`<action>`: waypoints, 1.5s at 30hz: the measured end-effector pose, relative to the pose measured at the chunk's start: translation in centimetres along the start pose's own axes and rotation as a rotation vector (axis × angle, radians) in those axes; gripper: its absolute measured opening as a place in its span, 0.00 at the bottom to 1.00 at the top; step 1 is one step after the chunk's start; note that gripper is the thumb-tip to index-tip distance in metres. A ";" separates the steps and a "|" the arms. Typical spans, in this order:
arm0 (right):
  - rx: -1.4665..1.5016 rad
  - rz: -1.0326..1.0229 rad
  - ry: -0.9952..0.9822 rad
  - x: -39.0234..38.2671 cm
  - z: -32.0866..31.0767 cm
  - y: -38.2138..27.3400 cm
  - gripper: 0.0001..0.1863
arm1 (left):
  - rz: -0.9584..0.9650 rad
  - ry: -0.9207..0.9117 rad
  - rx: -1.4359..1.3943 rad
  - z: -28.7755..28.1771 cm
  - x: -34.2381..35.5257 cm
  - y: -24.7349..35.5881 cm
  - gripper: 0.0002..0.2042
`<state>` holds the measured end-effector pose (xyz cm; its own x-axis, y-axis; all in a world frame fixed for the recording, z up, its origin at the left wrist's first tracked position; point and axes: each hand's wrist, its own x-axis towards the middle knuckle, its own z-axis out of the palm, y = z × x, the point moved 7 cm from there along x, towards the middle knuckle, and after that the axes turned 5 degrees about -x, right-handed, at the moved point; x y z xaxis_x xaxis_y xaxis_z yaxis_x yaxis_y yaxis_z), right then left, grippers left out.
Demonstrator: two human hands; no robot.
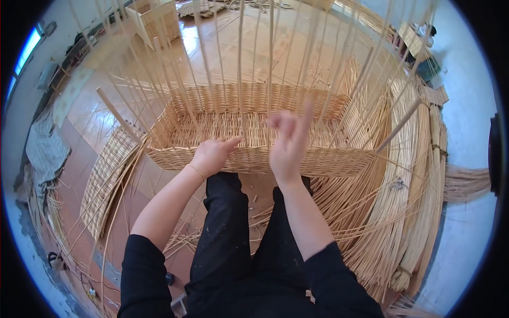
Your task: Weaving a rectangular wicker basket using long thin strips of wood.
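The left hand lies at the near rim of the basket, partly closed, thumb and forefinger reaching toward one of the upright sticks; whether it pinches a strand cannot be told. The right hand is raised just beyond the same rim, one finger pointing up and the others loosely bent. It is blurred, so I cannot tell whether it has hold of anything.

The basket is long and rectangular, woven in pale strands, and sits directly in front of the person, above the knees of the black trousers. Thin sticks stand up all along its sides, with a thicker post leaning outward at the near right corner and another at the near left.

A woven panel lies on the floor to the left, near a grey cloth. Tied bundles of long strands lie to the right. Farther off are a woven box at upper left and another person at upper right.
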<state>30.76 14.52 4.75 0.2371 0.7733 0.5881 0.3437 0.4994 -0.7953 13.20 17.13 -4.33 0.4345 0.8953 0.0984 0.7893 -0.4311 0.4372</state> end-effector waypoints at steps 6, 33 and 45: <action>0.056 0.288 0.173 -8.9 -5.8 6.8 0.21 | 0.117 -0.294 0.459 1.6 1.0 5.0 0.13; -0.538 -0.220 0.147 0.7 -9.2 4.0 0.26 | 0.089 -0.003 -0.220 5.3 7.3 13.4 0.12; -0.734 -0.058 0.426 -4.8 -19.5 5.2 0.23 | 0.471 -0.090 0.002 5.7 8.2 23.8 0.13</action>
<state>49.17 5.80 0.66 0.4723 0.4677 0.7471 0.8331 0.0399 -0.5516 38.05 13.57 1.82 0.7808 0.5895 0.2071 0.4986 -0.7876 0.3619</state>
